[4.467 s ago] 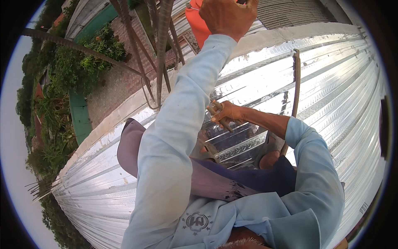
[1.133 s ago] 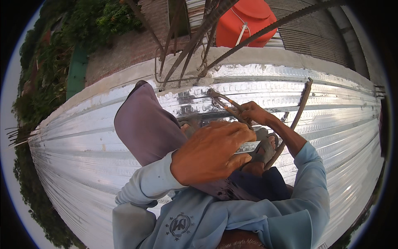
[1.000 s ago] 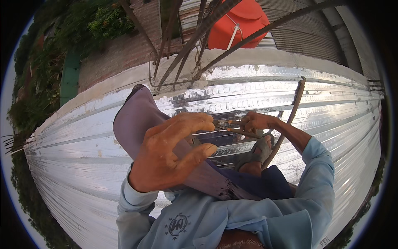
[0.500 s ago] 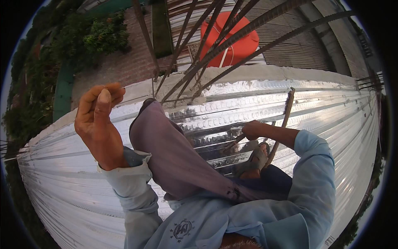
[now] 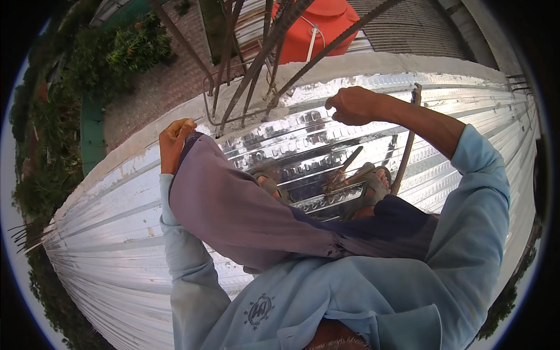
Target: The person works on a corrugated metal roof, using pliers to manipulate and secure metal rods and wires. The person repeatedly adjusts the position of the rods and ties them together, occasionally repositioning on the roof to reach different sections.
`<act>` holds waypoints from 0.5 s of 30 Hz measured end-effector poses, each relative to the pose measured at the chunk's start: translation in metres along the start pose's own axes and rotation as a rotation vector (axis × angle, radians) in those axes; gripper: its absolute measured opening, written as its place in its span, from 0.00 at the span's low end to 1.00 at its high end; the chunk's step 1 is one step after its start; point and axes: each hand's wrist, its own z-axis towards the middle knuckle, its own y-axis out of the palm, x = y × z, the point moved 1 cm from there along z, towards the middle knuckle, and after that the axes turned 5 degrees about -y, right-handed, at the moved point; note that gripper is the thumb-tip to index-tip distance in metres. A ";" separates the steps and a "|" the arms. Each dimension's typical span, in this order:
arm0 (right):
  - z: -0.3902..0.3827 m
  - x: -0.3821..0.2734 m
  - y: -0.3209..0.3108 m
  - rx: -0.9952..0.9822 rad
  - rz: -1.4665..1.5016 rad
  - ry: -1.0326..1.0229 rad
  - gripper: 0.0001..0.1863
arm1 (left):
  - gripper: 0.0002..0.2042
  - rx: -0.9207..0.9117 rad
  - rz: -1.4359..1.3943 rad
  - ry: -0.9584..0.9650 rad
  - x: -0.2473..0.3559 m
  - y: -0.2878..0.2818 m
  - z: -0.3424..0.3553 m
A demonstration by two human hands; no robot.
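My left hand [image 5: 174, 143] is closed beside my bent knee, thumb and fingers pressed together. Whatever lies between its fingertips is too small to make out. Raised over the shiny corrugated metal sheet [image 5: 315, 143], my right hand [image 5: 356, 106] is curled closed, knuckles toward the concrete edge. What it holds, if anything, is hidden. A hand tool with long handles [image 5: 345, 172], perhaps pincers, lies on the sheet by my sandalled foot [image 5: 376, 184]. To the right of it, a long rusty bar with a hooked tip [image 5: 406, 143] slants across the sheet.
Bent steel rebars [image 5: 251, 76] rise from the concrete ledge [image 5: 385, 63] ahead of me. Beyond the ledge are a red tank [image 5: 321, 26], a brick-paved ground [image 5: 137, 111] far below and green trees [image 5: 111, 52]. More rebar ends [image 5: 26, 236] stick out at the far left.
My right hand has let go of the long-handled tool and moved up and forward. My left hand has come down and right to my knee, its fingers closing further.
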 end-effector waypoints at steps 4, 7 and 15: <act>0.025 -0.025 -0.026 0.105 0.225 -0.016 0.19 | 0.25 0.290 -0.171 -0.135 -0.087 0.043 0.050; 0.031 -0.017 -0.024 0.164 0.135 -0.025 0.19 | 0.26 0.396 -0.374 -0.143 -0.085 0.048 0.101; 0.017 0.006 0.019 -0.025 0.059 0.090 0.18 | 0.28 0.315 -0.217 -0.124 -0.048 0.084 0.180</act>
